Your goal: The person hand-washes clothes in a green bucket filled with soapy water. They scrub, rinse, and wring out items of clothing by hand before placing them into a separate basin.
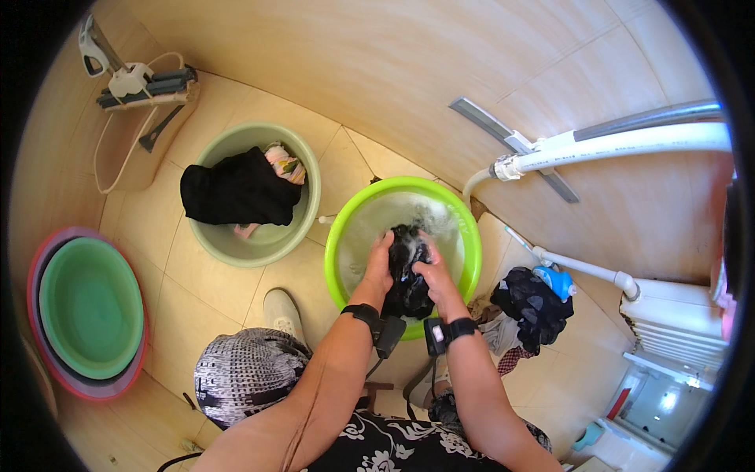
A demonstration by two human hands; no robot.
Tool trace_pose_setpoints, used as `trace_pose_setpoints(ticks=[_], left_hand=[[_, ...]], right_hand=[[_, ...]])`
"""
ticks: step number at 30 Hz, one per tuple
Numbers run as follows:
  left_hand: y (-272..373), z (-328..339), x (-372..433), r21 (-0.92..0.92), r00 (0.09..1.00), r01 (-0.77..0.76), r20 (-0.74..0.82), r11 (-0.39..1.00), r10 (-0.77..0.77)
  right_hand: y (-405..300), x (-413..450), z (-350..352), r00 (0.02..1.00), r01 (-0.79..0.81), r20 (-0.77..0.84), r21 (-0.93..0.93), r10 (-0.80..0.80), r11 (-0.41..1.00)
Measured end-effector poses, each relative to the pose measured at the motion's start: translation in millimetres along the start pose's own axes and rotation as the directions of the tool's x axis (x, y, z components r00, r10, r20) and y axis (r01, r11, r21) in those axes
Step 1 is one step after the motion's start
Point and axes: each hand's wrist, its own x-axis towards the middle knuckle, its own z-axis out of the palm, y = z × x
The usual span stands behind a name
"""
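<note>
A lime-green plastic basin [475,259] stands on the tiled floor before me, holding cloudy, sudsy water. Over it, my left hand [380,262] grips one side of a wet black cloth [407,295]. My right hand [435,271] holds the cloth's other side, its thumb on top. The cloth's lower part hangs near the basin's front edge. To the left, a pale green basin [314,206] contains a dry-looking black garment [236,189] and a patterned cloth [285,163]. Both wrists wear black straps with small devices and cables.
Dark and light clothes [531,307] lie on the floor at right, with a blue bottle [553,282] on them. Stacked basins [91,307] lean at far left. A mop [147,85] rests over a bucket [127,153]. White pipes [625,144] and a radiator [678,318] line the right wall.
</note>
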Motion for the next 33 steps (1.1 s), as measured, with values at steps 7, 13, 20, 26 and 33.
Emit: trace_pose_setpoints(ticks=[7, 13, 20, 26, 33], left_hand=[[26, 26, -43, -0.157, 0.981, 0.162, 0.133, 0.974, -0.142], [15, 17, -29, 0.027, 0.966, 0.172, -0.2, 0.985, -0.163], [8, 22, -18, 0.378, 0.987, 0.114, -0.149, 0.919, -0.061], [31, -14, -7, 0.538, 0.834, -0.353, -0.191, 0.766, 0.518], [34, -5, -7, 0.942, 0.928, 0.121, -0.219, 0.312, 0.3]], right_hand=[[-65, -82, 52, 0.862, 0.443, 0.435, -0.39, -0.262, 0.807], [-54, -66, 72, 0.937, 0.269, 0.023, -0.682, -0.348, 0.68], [-8, 20, -4, 0.946, 0.087, -0.124, -0.793, -0.299, 0.603], [12, 30, -17, 0.852, 0.047, -0.444, -0.464, -0.279, 0.885], [27, 37, -24, 0.967, -0.12, -0.215, -0.859, -0.138, 0.497]])
